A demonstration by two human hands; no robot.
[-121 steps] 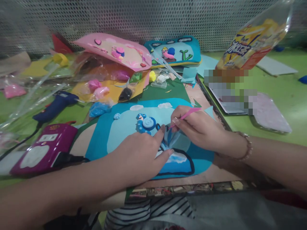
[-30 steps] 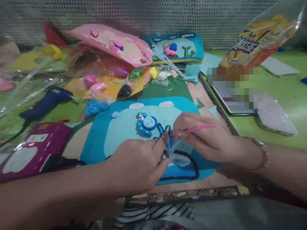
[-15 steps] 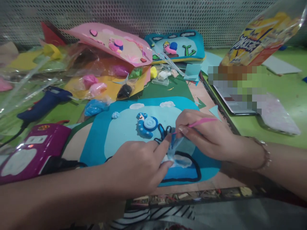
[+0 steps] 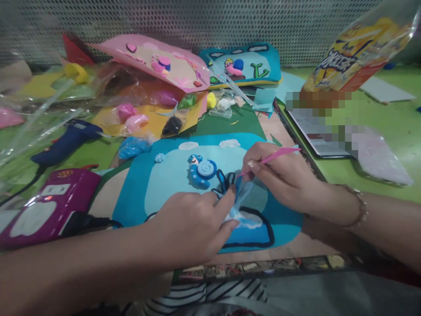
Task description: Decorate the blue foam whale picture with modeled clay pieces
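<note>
Pinched a pink tool (image 4: 279,153) in the right fingers (image 4: 255,166) beside black-edged leaves (image 4: 221,177) on the blue picture (image 4: 171,186) atop a board (image 4: 311,242), rested the left fingers (image 4: 226,202) there, parted and apparently grasping nothing, and had snail (image 4: 206,168) and clouds (image 4: 229,143) in place but paler leaves (image 4: 242,193) seemingly unedged.

Right hand (image 4: 278,177) gripping a slim pink tool (image 4: 279,153) over a blue picture (image 4: 131,188), left hand (image 4: 192,228) on its near part, blue snail (image 4: 200,171) beyond, glue gun (image 4: 67,139) at left, snack bag (image 4: 350,57) far right
</note>
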